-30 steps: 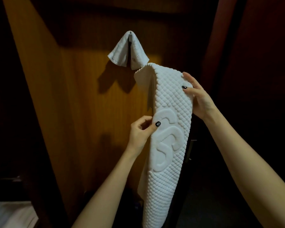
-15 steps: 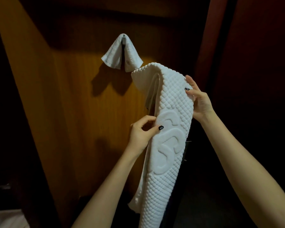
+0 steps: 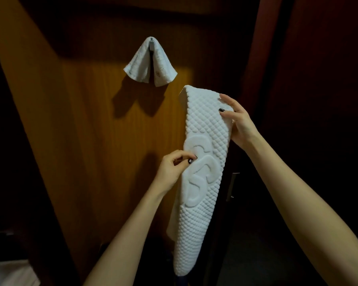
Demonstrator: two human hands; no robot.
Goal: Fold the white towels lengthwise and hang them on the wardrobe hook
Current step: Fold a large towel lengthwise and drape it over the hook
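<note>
A long white quilted towel (image 3: 203, 219) with a raised emblem hangs folded lengthwise in front of the wooden wardrobe door (image 3: 87, 141). My right hand (image 3: 239, 122) grips its upper right edge near the top fold. My left hand (image 3: 173, 169) pinches its left edge at the emblem. A small white towel (image 3: 141, 65) is draped over the metal wardrobe hook (image 3: 151, 39), up and to the left of the held towel. The long towel's top fold sits just below and right of the small towel, apart from it.
A metal door handle (image 3: 232, 185) shows behind the towel's right side. Dark red panels (image 3: 318, 100) fill the right. A pale surface (image 3: 6, 273) sits at the bottom left corner.
The held towel's top has come down and right, away from the hung towel. My left hand has closed the open fold along the left edge.
</note>
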